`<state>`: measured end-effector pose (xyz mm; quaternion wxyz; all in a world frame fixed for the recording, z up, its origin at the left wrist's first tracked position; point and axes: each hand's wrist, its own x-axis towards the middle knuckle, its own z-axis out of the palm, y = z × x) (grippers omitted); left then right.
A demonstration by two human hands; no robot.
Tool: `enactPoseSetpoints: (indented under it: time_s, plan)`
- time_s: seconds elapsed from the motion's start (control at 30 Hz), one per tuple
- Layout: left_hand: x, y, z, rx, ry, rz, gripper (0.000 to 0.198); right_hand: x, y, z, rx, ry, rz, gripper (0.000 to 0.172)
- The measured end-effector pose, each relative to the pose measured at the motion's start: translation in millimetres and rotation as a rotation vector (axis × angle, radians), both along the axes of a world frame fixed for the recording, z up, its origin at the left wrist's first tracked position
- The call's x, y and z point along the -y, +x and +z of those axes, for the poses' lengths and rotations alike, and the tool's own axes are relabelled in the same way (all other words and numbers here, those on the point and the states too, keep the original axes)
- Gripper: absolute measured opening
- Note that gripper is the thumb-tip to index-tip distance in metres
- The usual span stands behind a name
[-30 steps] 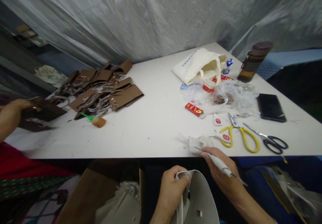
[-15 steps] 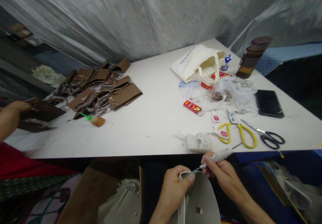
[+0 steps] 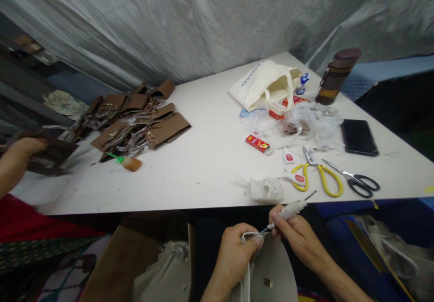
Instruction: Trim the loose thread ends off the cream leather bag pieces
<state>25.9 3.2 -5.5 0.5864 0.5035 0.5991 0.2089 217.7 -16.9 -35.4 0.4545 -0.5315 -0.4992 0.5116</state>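
At the table's near edge, my left hand [image 3: 235, 252] is closed on the rim of a pale grey bag piece [image 3: 276, 266], pinching a narrow light strap [image 3: 246, 284] at its edge. A small metal fitting [image 3: 267, 283] shows on the bag's flap. My right hand [image 3: 294, 234] grips a screwdriver-like hand tool [image 3: 292, 209] with a whitish wrapped handle. Its thin metal shaft points down to the strap beside my left thumb; whether the tip is in a hole I cannot tell. Another metal rod sticks out of the handle's rear end.
Yellow-handled scissors [image 3: 317, 175], black-handled scissors [image 3: 354, 177] and a plastic-wrapped packet [image 3: 266, 190] lie near me. Behind are a phone [image 3: 360, 137], bottle [image 3: 338, 77] and cloth bag [image 3: 266, 85]. Brown bags [image 3: 169, 128] and a glue bottle [image 3: 130, 163] lie left, near a co-worker's hand [image 3: 25, 150].
My right hand and the tool have shifted slightly, the tool's rear end moving left. My left hand stays on the strap. The co-worker's hand has moved a dark brown bag slightly.
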Motion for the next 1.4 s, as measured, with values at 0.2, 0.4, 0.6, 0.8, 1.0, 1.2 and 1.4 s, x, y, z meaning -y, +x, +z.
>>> enactPoseSetpoints:
  time_s: [0.2, 0.4, 0.6, 0.8, 1.0, 1.2, 1.4]
  plan:
    - [0, 2, 1.0, 0.068, -0.043, 0.022, 0.013, -2, 1, 13.0, 0.135, 0.106, 0.059, 0.048]
    - [0, -5, -11.6, 0.112, -0.057, 0.094, 0.018, 2, -6, 8.3, -0.027, 0.062, 0.045, 0.044]
    - [-1, -13, -19.2, 0.123, -0.05, 0.142, 0.021, 12, -16, -3.7, -0.158, 0.041, -0.178, 0.039]
    - [-6, -14, -1.3, 0.103, 0.002, 0.141, 0.021, -6, -1, 7.1, 0.197, 0.28, -0.353, 0.025]
    - [-11, -19, -1.3, 0.136, -0.011, 0.142, 0.025, -21, 4, 6.3, 0.429, 0.461, -0.319, 0.015]
    - [-18, -38, -15.7, 0.416, -0.213, 0.288, 0.043, -28, 4, 4.6, 0.539, 0.522, -0.272, 0.019]
    - [-25, -40, -18.8, 0.505, -0.282, 0.324, 0.047, -31, 3, 4.2, 0.609, 0.562, -0.245, 0.018]
